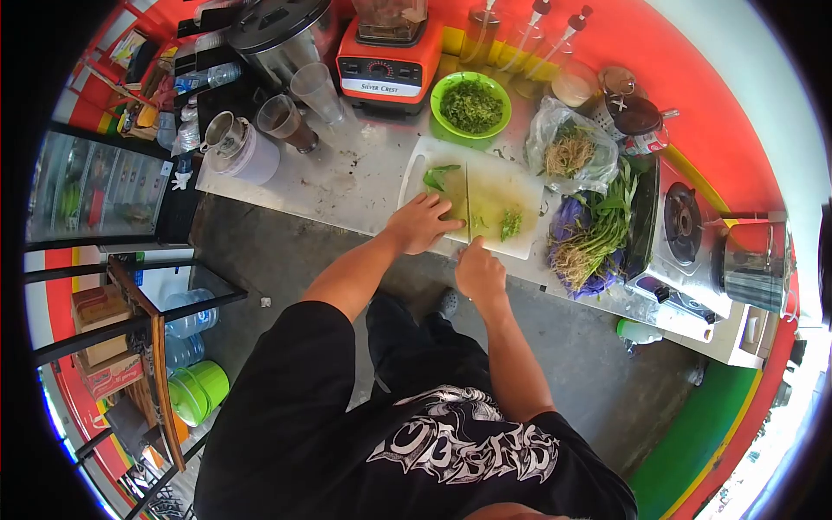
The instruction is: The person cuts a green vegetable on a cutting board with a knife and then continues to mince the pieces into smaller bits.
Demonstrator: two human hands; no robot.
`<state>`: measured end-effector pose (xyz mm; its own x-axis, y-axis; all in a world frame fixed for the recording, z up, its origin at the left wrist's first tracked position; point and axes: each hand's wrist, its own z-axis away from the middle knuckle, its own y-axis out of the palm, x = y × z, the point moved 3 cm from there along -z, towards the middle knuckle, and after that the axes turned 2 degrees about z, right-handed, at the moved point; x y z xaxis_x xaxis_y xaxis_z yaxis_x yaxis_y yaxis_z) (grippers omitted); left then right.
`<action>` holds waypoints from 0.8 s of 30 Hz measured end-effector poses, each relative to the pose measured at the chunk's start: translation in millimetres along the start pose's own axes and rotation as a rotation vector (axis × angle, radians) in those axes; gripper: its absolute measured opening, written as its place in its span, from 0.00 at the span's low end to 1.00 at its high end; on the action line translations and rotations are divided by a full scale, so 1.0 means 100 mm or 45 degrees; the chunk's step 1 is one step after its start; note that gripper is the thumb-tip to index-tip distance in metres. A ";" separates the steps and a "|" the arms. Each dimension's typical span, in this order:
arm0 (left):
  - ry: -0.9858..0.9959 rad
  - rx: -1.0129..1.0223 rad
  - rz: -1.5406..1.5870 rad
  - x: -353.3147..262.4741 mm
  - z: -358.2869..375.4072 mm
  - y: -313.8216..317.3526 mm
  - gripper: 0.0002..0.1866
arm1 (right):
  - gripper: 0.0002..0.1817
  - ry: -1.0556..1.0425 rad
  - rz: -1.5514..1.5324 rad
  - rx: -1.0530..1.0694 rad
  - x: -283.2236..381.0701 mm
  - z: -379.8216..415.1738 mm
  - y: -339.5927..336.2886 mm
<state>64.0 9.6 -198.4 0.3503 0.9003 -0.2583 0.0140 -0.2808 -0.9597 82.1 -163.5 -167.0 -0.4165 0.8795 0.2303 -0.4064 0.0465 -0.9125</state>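
Note:
My right hand (481,270) is closed round the handle of a knife (469,195), whose blade points away from me across the white cutting board (523,186). Left of the blade, my left hand (419,224) rests at the board's near edge with its fingers bent; whether it holds anything is hidden. A green leaf (440,177) lies just beyond that hand. Right of the knife is a small heap of chopped greens (510,224). Behind the board stands a green bowl (439,124) full of chopped greens.
Bundled greens with roots (598,230) lie right of the board, beside a plastic bag (555,130). A red blender (388,65) and plastic cups (286,124) stand behind and left. The stove (685,238) is far right.

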 end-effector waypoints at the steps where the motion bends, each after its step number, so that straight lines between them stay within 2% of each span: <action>1: 0.006 -0.002 0.001 0.01 -0.01 0.00 0.23 | 0.15 0.005 0.001 -0.003 0.02 -0.02 0.05; 4: -0.028 0.080 0.055 0.02 -0.02 0.02 0.23 | 0.16 0.055 -0.050 -0.015 0.02 -0.14 0.08; 9: 0.004 -0.056 -0.007 0.00 0.00 0.00 0.23 | 0.15 0.003 -0.007 -0.017 -0.03 -0.09 0.04; 16: -0.029 0.050 0.037 0.00 -0.02 0.02 0.23 | 0.14 0.029 -0.094 -0.024 0.04 -0.20 0.11; 22: 0.021 -0.043 -0.003 0.01 -0.01 0.03 0.24 | 0.12 0.026 -0.041 -0.057 0.01 -0.10 0.09; 24: 0.021 -0.022 0.016 0.01 -0.01 0.02 0.24 | 0.17 0.080 -0.165 0.025 0.04 -0.08 0.16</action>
<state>65.8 9.7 -200.5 0.3661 0.8912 -0.2680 0.0256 -0.2975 -0.9544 80.9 -155.7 -183.5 -0.3076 0.8948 0.3236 -0.4695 0.1531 -0.8696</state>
